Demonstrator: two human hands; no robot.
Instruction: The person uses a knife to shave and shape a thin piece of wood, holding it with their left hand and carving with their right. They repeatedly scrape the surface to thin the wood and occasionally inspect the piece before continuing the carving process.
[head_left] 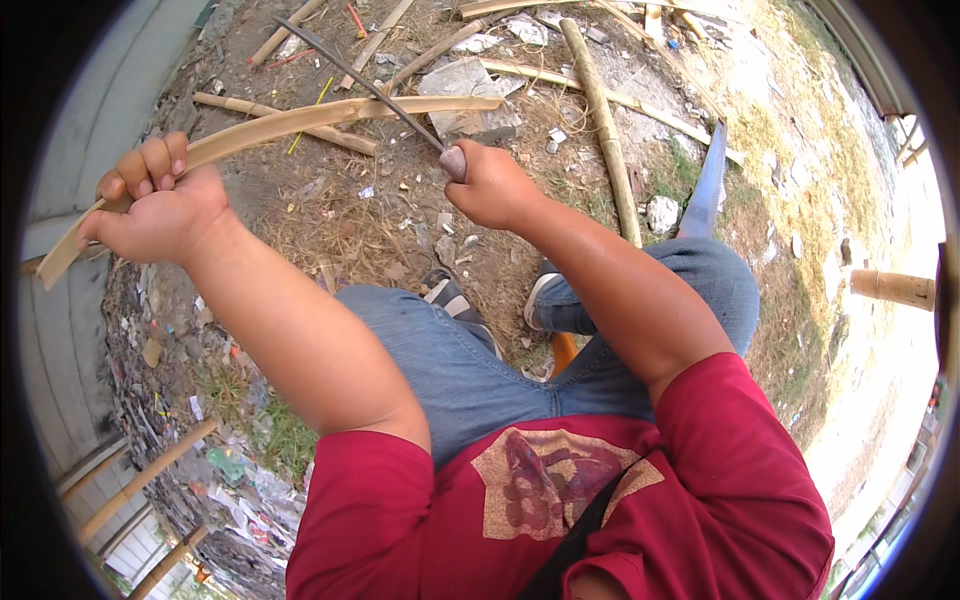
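My left hand (160, 195) is wrapped round a split bamboo strip (290, 122) near its left end. The strip is pale and slightly bowed, and stretches to the right across the ground in front of me. In my closed right hand (492, 185) is the rounded handle of a long knife (408, 118) with a narrow dark blade. Its blade points away to the upper left and crosses the strip toward the right end; I cannot tell whether they touch. Most of the handle is hidden in my fist.
A round bamboo pole (603, 125) lies ahead, near a blue-grey saw blade (708, 185) beside my right knee. Shorter bamboo pieces (345, 138), broken concrete (465, 92) and litter cover the dry ground. At left stands a grey wall (95, 110); bamboo poles (140, 485) stick out below it.
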